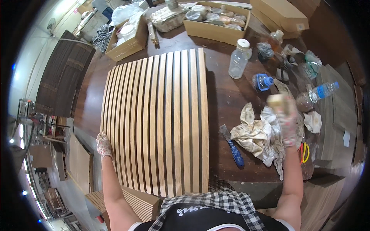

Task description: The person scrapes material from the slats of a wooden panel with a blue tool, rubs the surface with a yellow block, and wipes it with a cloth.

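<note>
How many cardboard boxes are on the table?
3. One open cardboard box sits at the far left corner, a second open box full of round lidded containers is at the far middle, and a closed flat box lies far right. Clutter may hide more.

Left hand (104, 144) gloved, flat, arm extended; right hand (287, 122) gloved, raised, blurred, fingers curled.

Setting: woodworking workshop. We note 1 slatted wood panel (156, 123) on a dark worktable (227, 96), stained rags (258, 134), a blue-handled scraper (232, 147), cardboard boxes of jars (216, 21), plastic bottles (239, 57), and stacked dark boards (63, 73) and wood panels (79, 163) on the floor alongside.
</note>
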{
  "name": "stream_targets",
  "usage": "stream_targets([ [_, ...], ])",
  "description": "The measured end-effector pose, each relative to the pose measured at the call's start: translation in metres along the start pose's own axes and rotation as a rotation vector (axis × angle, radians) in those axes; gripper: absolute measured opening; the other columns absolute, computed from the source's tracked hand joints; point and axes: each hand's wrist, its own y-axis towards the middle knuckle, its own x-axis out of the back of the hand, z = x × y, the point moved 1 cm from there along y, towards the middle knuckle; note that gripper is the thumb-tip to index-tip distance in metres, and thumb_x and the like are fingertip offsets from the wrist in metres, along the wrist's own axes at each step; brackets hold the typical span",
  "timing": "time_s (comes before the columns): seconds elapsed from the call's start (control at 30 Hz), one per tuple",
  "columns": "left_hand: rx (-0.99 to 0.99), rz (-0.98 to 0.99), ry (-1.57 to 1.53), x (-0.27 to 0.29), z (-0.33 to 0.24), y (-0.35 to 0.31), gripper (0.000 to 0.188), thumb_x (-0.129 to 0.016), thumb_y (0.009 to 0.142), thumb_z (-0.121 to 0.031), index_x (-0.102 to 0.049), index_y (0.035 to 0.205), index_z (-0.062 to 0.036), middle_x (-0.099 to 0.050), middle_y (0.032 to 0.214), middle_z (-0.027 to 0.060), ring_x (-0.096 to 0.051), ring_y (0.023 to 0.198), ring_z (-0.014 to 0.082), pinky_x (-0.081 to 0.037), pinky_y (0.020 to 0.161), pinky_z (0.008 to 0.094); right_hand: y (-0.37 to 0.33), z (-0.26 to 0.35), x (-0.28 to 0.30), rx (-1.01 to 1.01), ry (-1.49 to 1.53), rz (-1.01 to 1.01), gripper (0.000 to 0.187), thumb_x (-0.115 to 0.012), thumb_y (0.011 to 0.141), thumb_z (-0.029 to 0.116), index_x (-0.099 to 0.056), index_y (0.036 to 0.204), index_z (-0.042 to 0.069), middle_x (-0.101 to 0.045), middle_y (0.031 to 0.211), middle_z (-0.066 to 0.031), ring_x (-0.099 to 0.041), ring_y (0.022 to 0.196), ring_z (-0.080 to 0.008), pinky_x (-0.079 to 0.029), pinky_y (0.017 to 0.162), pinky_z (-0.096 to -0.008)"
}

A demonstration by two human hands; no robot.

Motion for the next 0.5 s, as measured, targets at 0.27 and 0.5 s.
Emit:
stream_targets([
  [0.27, 0.062, -0.001, 0.016, 0.009, -0.012, -0.01, 0.046, -0.038, 0.097, -0.049, -0.058, 0.121, -0.0148, -0.058, 0.123, 0.0128, -0.058, 0.108, 0.0337, -0.045, 0.092, 0.045, 0.182, 0.012, -0.242, 0.12, -0.156, 0.08, 0.055, -0.071, 0.079, 0.018, -0.054, 0.128, 0.002, -0.058, 0.126, -0.0189, -0.057, 0.115, -0.0305, -0.044, 0.1, -0.0361],
  [0.5, 0.06, -0.018, 0.03, 0.006, -0.011, -0.01, 0.045, -0.038, 0.097, -0.048, -0.058, 0.119, -0.0145, -0.057, 0.124, 0.0125, -0.059, 0.106, 0.0341, -0.045, 0.09, 0.0456, 0.213, -0.009, -0.266, 0.199, -0.235, 0.098, 0.053, -0.072, 0.079, 0.022, -0.055, 0.127, 0.006, -0.061, 0.121, -0.0168, -0.058, 0.113, -0.0295, -0.045, 0.099, -0.0369],
])
